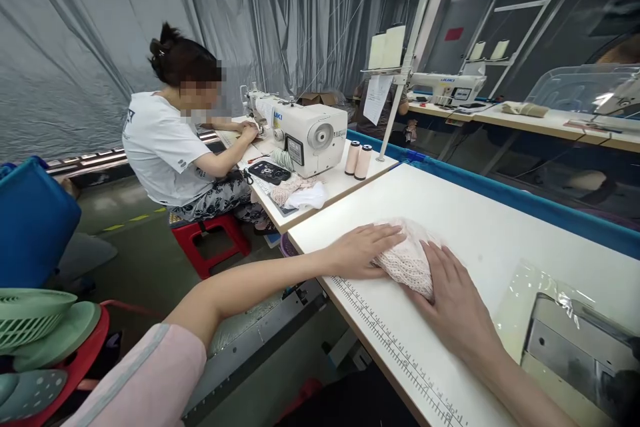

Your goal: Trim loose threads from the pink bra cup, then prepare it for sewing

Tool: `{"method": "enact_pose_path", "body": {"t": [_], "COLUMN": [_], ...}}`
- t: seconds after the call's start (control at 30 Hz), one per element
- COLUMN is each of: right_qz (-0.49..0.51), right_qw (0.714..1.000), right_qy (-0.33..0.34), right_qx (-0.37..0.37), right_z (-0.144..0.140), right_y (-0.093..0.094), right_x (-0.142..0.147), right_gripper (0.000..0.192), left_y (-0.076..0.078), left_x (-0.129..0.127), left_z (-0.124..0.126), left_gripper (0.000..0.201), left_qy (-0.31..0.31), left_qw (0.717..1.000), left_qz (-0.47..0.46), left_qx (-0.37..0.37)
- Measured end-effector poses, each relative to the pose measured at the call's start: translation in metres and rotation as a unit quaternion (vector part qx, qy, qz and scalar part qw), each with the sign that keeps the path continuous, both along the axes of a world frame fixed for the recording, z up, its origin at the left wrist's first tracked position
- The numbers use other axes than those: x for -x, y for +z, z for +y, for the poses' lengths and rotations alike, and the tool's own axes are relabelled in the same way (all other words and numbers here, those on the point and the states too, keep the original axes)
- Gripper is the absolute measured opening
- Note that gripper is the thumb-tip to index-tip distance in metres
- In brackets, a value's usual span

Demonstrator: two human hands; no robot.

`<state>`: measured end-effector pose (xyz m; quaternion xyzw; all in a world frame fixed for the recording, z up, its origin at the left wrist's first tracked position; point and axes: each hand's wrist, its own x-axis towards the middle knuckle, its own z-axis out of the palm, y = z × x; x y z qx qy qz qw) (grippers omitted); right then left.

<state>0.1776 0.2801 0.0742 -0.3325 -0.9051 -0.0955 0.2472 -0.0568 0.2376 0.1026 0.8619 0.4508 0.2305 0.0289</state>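
The pink lace piece [407, 255] is lying on the white table [480, 227], near its front-left corner and just behind the printed ruler scale [395, 347] that is running along the front edge.

The left hand [363, 250] is resting flat, fingers extended and close together, pressing on the left side of the lace piece. The right hand [457, 307] is lying palm down with fingers spread, covering the near-right edge of the same piece. Neither hand is gripping; both are holding the lace down by flat pressure.

Step in hand, as judged: the lace piece is being flattened and squared on the table.

A further move would call for keeping even pressure from both palms so that the soft, open-weave fabric is not bunching or stretching, and for watching the edge nearest the ruler scale.

At the adjacent table, another person [170, 140] is working at a white sewing machine [305, 133]; two thread cones [358, 160] are standing beside it.
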Motion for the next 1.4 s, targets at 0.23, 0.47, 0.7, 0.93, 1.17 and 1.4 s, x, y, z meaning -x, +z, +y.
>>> {"method": "enact_pose_path", "body": {"t": [0.23, 0.47, 0.7, 0.93, 1.17, 1.4], "right_qz": [0.001, -0.004, 0.001, -0.009, -0.010, -0.012], "right_qw": [1.000, 1.000, 1.000, 1.000, 1.000, 1.000], "right_qy": [0.001, 0.005, 0.003, -0.002, 0.002, 0.008], "right_qx": [0.004, -0.004, -0.011, 0.000, 0.013, 0.026], "right_z": [0.0005, 0.0019, 0.0016, 0.0006, -0.0022, 0.0020], "right_y": [0.0001, -0.0010, -0.0016, 0.0010, 0.0052, 0.0007], "right_x": [-0.0004, -0.0010, -0.0002, 0.0003, 0.0010, 0.0007], "right_gripper": [0.068, 0.069, 0.068, 0.066, 0.070, 0.071], "left_y": [-0.0005, -0.0004, -0.0012, -0.0033, -0.0043, -0.0040], "left_x": [0.0000, -0.0001, 0.0005, 0.0014, 0.0021, 0.0032], "left_z": [-0.0003, -0.0003, -0.0002, 0.0003, 0.0001, 0.0012], "left_gripper": [0.074, 0.073, 0.073, 0.073, 0.072, 0.074], "left_qy": [-0.004, -0.005, -0.009, -0.007, -0.013, -0.012], "left_qw": [1.000, 1.000, 1.000, 1.000, 1.000, 1.000], "left_qz": [-0.009, -0.009, -0.015, -0.013, -0.015, -0.011], "left_qx": [-0.001, -0.012, -0.006, -0.016, -0.023, -0.022]}}
